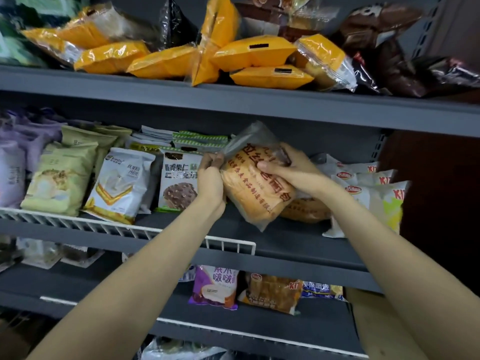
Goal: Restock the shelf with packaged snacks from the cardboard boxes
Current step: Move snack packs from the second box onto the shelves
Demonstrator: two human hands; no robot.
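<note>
Bread packet [255,184], clear plastic around a golden loaf, is held by both hands in front of the middle shelf [298,245] of a dark grey rack. Red Chinese characters run across the wrapper in rows; they are tilted and partly blurred, so I cannot read them with confidence. The packet leans, its top towards the upper left and its lower end just above the shelf surface.

The person's left hand [211,178] comes up from below on a bare forearm, and its fingers [217,159] pinch the packet's upper left edge. The right hand [288,167] reaches in from the right, thumb across the front of the wrapper and the other fingers curled behind its top right edge, gripping it.

Just left of the held packet stands a white packet with a nut-studded chocolate cake pictured [179,183], printed with dark Chinese characters. Next to it is a white and gold packet [122,183] with small lettering that looks like "XianDu". Further left are pale green packets [62,178] and lilac ones [13,167], behind a white wire rail [124,227]. To the right lie white and yellow packets [376,198] with a red logo, only "KI" legible. A similar loaf packet [306,210] lies behind the held one.

Orange packets [252,51] and dark brown ones [389,48] are heaped on the upper shelf. On the lower shelf sits a purple packet [215,287] with white Chinese characters.
</note>
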